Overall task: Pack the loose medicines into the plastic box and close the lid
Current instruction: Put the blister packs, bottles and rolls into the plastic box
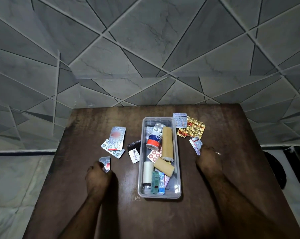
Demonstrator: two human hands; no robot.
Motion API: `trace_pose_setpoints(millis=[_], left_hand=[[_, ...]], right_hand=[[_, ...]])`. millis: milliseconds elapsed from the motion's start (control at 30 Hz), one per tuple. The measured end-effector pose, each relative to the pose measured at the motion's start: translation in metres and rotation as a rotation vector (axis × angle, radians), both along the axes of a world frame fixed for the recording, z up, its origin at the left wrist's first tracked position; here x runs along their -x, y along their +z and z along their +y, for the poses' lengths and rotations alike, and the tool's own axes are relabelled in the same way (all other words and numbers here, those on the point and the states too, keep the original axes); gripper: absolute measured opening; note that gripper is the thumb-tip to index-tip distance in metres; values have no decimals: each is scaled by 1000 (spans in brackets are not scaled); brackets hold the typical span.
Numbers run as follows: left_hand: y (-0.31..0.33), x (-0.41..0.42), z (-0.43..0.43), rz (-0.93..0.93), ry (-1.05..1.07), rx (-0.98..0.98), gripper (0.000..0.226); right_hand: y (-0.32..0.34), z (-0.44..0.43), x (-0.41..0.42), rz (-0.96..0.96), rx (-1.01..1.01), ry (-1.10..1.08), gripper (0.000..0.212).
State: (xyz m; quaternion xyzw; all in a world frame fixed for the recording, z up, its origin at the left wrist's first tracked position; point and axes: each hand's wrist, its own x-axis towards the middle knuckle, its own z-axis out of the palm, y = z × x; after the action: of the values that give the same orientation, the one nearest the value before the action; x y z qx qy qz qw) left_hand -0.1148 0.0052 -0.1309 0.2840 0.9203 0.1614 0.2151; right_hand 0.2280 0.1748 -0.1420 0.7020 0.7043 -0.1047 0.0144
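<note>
A clear plastic box (178, 171) stands open in the middle of a brown table, holding an adhesive tape roll (154, 140), tan bandage rolls (167, 144) and blister strips. My left hand (98, 176) grips a small silver blister strip (105, 162) left of the box. To the box's right, my right hand (207, 160) pinches another silver strip (195, 144). Loose silver strips (115, 140) lie at the left, a black and white pair (134, 151) leans on the box's left wall, and gold foil strips (192, 129) with a silver one (179, 119) lie at the upper right. No lid is in view.
The brown table (232, 169) stands against a grey tiled wall (145, 49). Its edges fall away at left and right to a pale floor. A dark object (275, 169) sits beyond the right edge.
</note>
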Motion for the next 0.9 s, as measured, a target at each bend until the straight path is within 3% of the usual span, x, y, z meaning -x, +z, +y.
trace_pose_setpoints(millis=[167, 367, 533, 700, 900], left_hand=[[7, -8, 3, -27, -2, -73, 47], [40, -35, 24, -95, -52, -272, 46], [75, -68, 50, -142, -163, -405, 48], [89, -92, 62, -129, -271, -425, 45], [78, -94, 60, -118, -359, -384, 41]], right_hand=[[5, -2, 4, 52, 3, -33, 32], [35, -9, 23, 454, -74, -129, 22], [70, -31, 54, 625, -115, -52, 18], [77, -58, 80, 611, -20, 50, 21], [74, -70, 83, 510, 36, 129, 39]])
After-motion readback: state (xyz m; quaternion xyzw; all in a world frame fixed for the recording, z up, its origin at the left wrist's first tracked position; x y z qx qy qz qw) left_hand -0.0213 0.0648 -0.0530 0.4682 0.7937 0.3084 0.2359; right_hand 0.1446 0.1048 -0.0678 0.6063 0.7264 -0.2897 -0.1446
